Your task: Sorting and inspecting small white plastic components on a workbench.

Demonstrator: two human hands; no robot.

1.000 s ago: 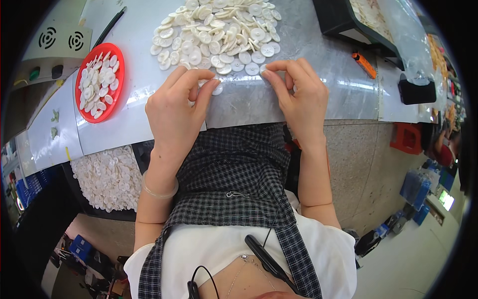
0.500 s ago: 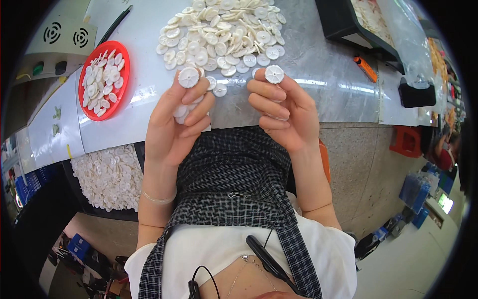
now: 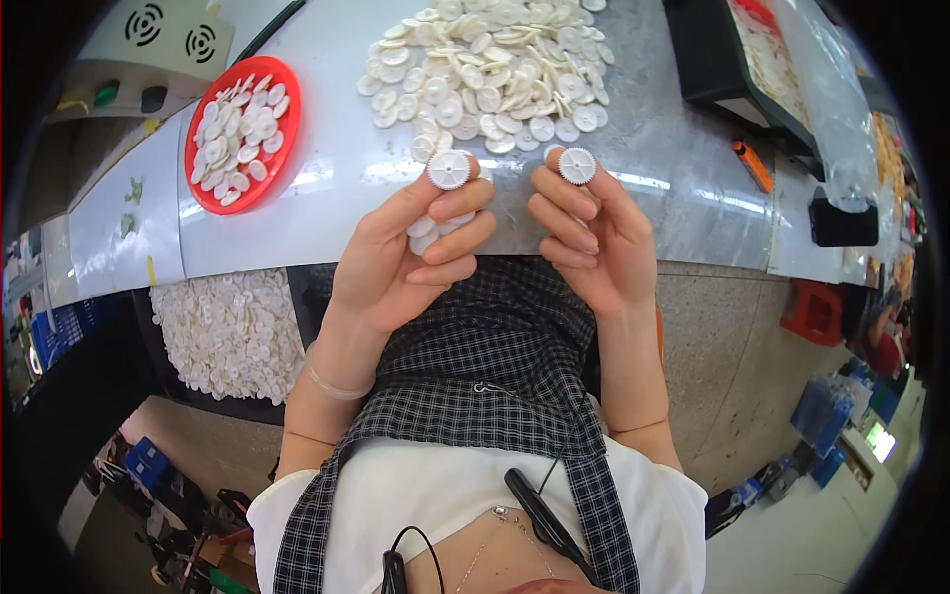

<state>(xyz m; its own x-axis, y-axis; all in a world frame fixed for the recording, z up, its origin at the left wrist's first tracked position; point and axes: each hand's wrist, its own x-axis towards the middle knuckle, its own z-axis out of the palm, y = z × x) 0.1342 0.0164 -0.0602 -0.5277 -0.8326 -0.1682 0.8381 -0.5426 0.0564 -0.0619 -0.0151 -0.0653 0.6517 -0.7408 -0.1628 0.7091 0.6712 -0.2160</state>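
Note:
My left hand pinches a white toothed gear upright between thumb and forefinger, its spoked face toward me. Under its curled fingers, several more white discs are tucked against the palm. My right hand is closed too, with a similar white gear at its thumb and fingertip; whether its other fingers hold anything, I cannot tell. The two gears are apart, raised over the table's near edge. Just beyond them spreads a big heap of white gears on the table.
A red plate of white gears stands left, beside a beige box with knobs. Below the table edge is a black-sided bin of white parts. To the right are a black tray, an orange cutter and a dark phone.
The view has shifted, so the table's things sit farther right. My left hand has moved right, and the two gears are closer together. Both hands keep their hold.

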